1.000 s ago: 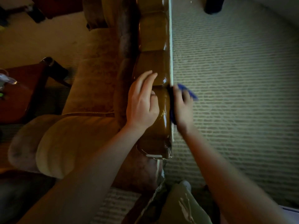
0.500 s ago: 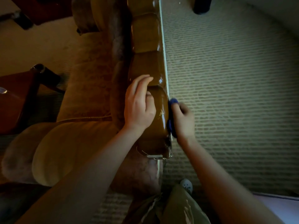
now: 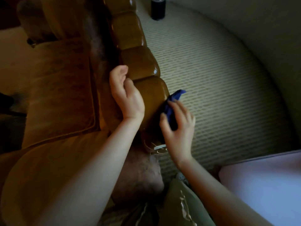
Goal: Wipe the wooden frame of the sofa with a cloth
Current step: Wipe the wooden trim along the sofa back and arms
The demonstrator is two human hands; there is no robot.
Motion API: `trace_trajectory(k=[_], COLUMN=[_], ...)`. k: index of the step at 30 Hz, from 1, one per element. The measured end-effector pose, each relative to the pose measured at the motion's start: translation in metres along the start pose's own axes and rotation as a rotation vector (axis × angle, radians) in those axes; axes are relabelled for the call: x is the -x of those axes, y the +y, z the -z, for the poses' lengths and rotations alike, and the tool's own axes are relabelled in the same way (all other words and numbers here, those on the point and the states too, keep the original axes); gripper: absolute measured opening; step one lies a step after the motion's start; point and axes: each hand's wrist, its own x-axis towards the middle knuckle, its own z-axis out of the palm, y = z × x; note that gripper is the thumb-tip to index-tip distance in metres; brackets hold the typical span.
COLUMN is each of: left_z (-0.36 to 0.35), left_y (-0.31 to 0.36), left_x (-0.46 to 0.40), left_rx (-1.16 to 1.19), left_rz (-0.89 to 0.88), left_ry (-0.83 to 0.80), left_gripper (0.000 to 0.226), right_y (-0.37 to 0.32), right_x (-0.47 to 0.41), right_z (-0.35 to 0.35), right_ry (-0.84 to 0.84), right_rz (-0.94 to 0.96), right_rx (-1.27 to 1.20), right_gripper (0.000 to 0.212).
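The sofa's glossy brown wooden frame [image 3: 140, 62] runs from top centre down to the middle, carved into rounded blocks. My left hand [image 3: 125, 97] rests on the frame's inner side with its fingers curled over the edge of the nearest block. My right hand [image 3: 178, 129] holds a blue cloth [image 3: 172, 105] against the outer side of that same block, near its lower end. One corner of the cloth sticks up past my fingers. The cloth's lower part is hidden under my palm.
Tan sofa cushions [image 3: 61, 95] fill the left. A ribbed pale carpet [image 3: 219, 79] covers the floor on the right. A dark cylinder [image 3: 157, 8] stands at the top. A pale bluish surface [image 3: 263, 185] lies at lower right. My clothed knee [image 3: 184, 206] shows at the bottom.
The view has swung so the frame now slants. My right hand has slid the cloth down and back along the frame's outer side. My left hand stays on the frame.
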Motion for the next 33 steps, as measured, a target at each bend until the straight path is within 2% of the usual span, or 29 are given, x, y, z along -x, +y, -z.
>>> trace_trajectory(k=[2, 4, 8, 12, 14, 17, 19, 21, 24, 27, 31, 33], left_z=[0.015, 0.032, 0.07, 0.096, 0.095, 0.095, 0.099, 0.1, 0.095, 0.092, 0.087, 0.088], left_y=[-0.009, -0.023, -0.06, -0.081, -0.082, -0.081, -0.08, -0.076, -0.07, -0.071, -0.07, -0.069], left_x=[-0.009, -0.017, -0.031, -0.045, -0.045, -0.038, -0.037, -0.039, -0.047, -0.054, -0.052, -0.045], left_rx=[0.03, -0.013, -0.146, -0.217, -0.157, -0.112, -0.156, -0.176, -0.154, -0.135, -0.093, -0.074], left_rz=[0.064, 0.103, 0.178, 0.263, 0.275, 0.261, 0.203, 0.165, 0.178, 0.189, 0.262, 0.271], left_ry=[0.012, -0.046, -0.126, -0.179, -0.22, -0.326, -0.416, -0.467, -0.459, -0.457, -0.445, -0.449], left_gripper=[0.037, 0.037, 0.041, 0.034, 0.032, 0.031, 0.031, 0.031, 0.032, 0.033, 0.034, 0.034], right_y=[-0.014, -0.032, -0.063, -0.053, -0.034, -0.008, -0.006, -0.016, -0.034, -0.043, -0.044, -0.039], right_x=[0.014, -0.001, -0.052, -0.024, 0.018, 0.075, 0.08, 0.065, 0.042, 0.03, 0.025, 0.028], right_z=[-0.015, -0.033, -0.061, -0.064, -0.06, -0.057, -0.061, -0.067, -0.078, -0.09, -0.099, -0.097], right_ry=[-0.013, -0.009, 0.052, 0.089, 0.042, -0.162, -0.236, -0.179, -0.083, -0.061, -0.296, -0.367], right_rz=[0.211, 0.358, 0.424, 0.501, 0.584, 0.722, 0.703, 0.68, 0.706, 0.722, 0.816, 0.817], right_rx=[0.229, 0.383, 0.505, 0.608, 0.695, 0.905, 1.006, 1.042, 1.005, 1.064, 1.301, 1.33], right_gripper=[0.036, 0.033, 0.029, 0.033, 0.033, 0.03, 0.029, 0.026, 0.02, 0.021, 0.01, 0.008])
